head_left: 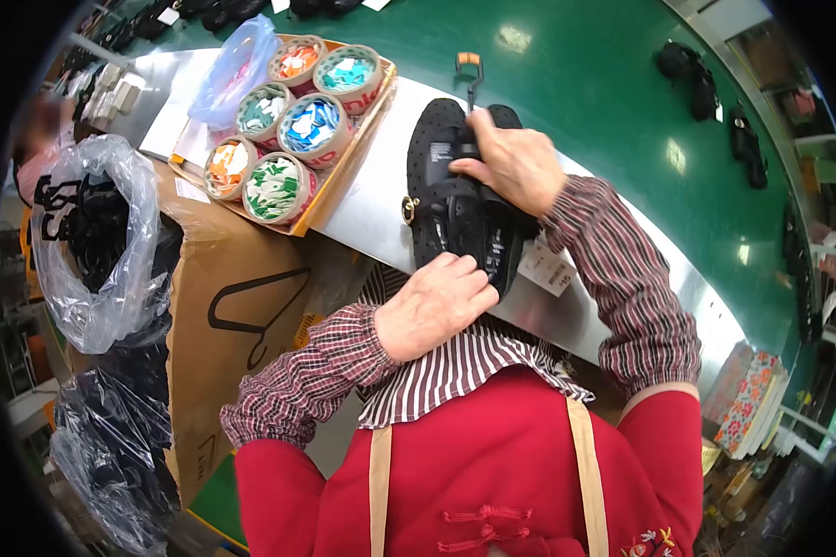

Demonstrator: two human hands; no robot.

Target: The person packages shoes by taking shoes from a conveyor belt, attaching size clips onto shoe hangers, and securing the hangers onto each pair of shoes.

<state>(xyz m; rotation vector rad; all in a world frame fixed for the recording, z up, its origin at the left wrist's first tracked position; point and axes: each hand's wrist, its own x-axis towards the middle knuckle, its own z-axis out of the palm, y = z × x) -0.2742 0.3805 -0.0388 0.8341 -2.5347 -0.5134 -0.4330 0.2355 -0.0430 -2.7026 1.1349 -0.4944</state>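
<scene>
A pair of black sandals (427, 158) lies side by side, soles down, on the metal counter edge, with a round gold-coloured buckle on the left one. My right hand (515, 162) grips the far part of the right sandal, its thumb over a strap. My left hand (441, 302) is closed on the near end of the pair, its fingertips partly hidden. A dark hook with an orange tab (470, 70) sticks out beyond the far end, by my right forefinger. A white price tag (546, 266) hangs at the right side of the sandals.
A shallow cardboard tray (330, 200) of tubs with coloured slips (274, 188) stands left. Beside it are a large carton (241, 251) and a plastic bag of black items (93, 232). Other black shoes (687, 74) lie on the green surface (585, 56). Another person (42, 139) appears far left.
</scene>
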